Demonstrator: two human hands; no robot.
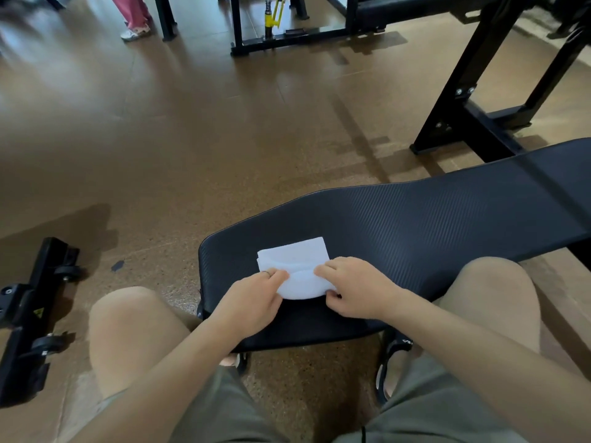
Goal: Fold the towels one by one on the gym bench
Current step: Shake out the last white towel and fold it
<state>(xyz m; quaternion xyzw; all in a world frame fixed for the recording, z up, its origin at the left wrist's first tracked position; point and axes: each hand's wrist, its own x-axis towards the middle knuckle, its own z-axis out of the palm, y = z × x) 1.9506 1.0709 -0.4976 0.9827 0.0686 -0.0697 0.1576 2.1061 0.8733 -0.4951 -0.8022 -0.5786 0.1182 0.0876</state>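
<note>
Nearest, a sandal (pixel 395 356) under the bench (pixel 431 219) carries white lettering too small to read. On the near end of the bench's black pad, the left hand (pixel 252 298) and right hand (pixel 355 287) each pinch the near edge of a folded white towel (pixel 295 262). Farther left, a black frame (pixel 28 314) on the floor bears a yellow warning sticker (pixel 38 313), perhaps a hazard triangle.

Two bare forearms reach forward between bare knees. The left hand (pixel 252 302) and right hand (pixel 353 287) lie palms down, close together, fingers curled and thumbs tucked under, pinching.
</note>
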